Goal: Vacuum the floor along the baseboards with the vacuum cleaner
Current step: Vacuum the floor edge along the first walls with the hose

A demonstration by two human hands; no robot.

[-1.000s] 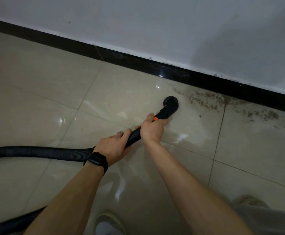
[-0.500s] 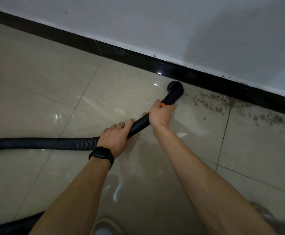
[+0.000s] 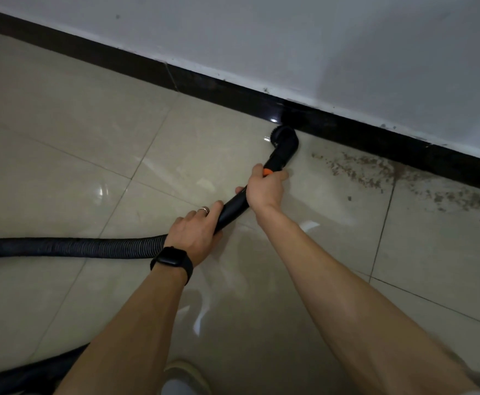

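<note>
nozzle (image 3: 283,141) down against the baseboard (image 3: 204,85), just past the right hand (image 3: 264,189) fingers | both hands wrapped tight, left hand (image 3: 194,238) on the hose (image 3: 76,248) end | tiles left of fingers look clean | dirt (image 3: 375,172) to their right not yet done

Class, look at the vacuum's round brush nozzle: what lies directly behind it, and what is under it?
Behind the brush nozzle runs the black baseboard, then the white wall. Under it is the tiled floor; that spot is covered, so any dirt there cannot be seen.

Dim indoor light; glare spots on glossy floor (image 3: 101,192); wide-angle bending at edges; shadowed wall (image 3: 404,52) right.
</note>
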